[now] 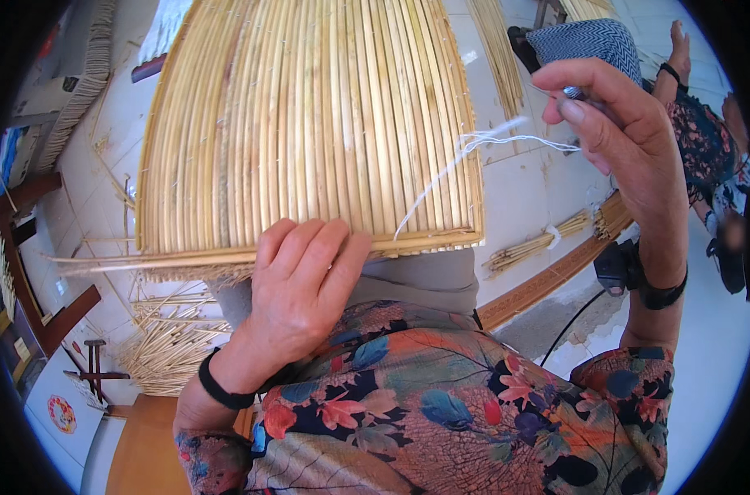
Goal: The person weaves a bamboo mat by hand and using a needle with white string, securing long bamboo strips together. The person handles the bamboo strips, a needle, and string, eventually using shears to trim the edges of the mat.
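Observation:
A panel of reed stalks (300, 117), stitched side by side with white thread, lies over my lap. My left hand (307, 284) grips its near edge, fingers on top, around thin edging stalks (183, 258) that run out past the left corner. White thread (433, 185) rises from the near edge at the right and leads to my right hand (622, 124), raised beyond the panel's right side. Thumb and fingers there are pinched together. A dimpled metal thimble (574, 93) shows between them; whether they also hold a needle is too small to tell.
Cut stalk pieces (171, 352) litter the floor at the left. A tied stalk bundle (535, 244) lies right, beside a carved wooden strip (548, 278). Long stalks (498, 55) lie beyond. Another person's arm (668, 80) shows at the far right, near a patterned cushion (588, 49).

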A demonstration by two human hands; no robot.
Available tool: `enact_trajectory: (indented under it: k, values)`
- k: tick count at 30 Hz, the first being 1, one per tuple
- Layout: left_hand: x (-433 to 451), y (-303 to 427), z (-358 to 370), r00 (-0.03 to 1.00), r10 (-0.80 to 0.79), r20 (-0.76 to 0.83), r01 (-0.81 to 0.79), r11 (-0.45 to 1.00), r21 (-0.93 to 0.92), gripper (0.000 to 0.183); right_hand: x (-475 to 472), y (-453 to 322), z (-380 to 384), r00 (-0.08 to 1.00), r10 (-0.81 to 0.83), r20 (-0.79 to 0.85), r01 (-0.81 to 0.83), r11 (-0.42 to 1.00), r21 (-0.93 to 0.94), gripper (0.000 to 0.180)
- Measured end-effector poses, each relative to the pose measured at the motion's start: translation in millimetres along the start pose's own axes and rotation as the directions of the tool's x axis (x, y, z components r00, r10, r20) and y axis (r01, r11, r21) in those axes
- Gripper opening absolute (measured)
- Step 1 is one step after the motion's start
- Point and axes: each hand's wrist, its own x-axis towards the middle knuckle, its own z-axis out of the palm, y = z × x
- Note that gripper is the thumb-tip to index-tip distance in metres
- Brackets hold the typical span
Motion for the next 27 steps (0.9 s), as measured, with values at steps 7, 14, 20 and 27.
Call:
enact_trajectory:
  k: [7, 14, 20, 27]
  values:
    - [5.1, -1.3, -15.4, 0.995, -0.043, 0.089, 0.038, 0.997, 0.062, 0.034, -4.0, 2.3, 50.1, 0.993, 0.000, 0.120, -0.038, 0.949, 0.313, 0.015]
    - [-2.0, -3.9, -23.0, 0.995, 0.033, 0.094, -0.042, 0.994, 0.099, 0.029, -23.7, 1.5, 68.1, 0.954, -0.119, 0.275, 0.057, 0.973, 0.223, 0.020]
    - [-1.2, -6.3, -21.5, 0.994, 0.084, 0.074, -0.094, 0.987, 0.131, 0.026, -27.5, -0.3, 74.3, 0.963, -0.164, 0.214, 0.143, 0.984, 0.110, 0.041]
    - [-0.1, -11.7, -20.8, 0.993, 0.092, 0.069, -0.096, 0.994, 0.054, 0.025, -29.6, -6.0, 87.7, 0.940, -0.315, 0.131, 0.330, 0.937, -0.113, 0.031]
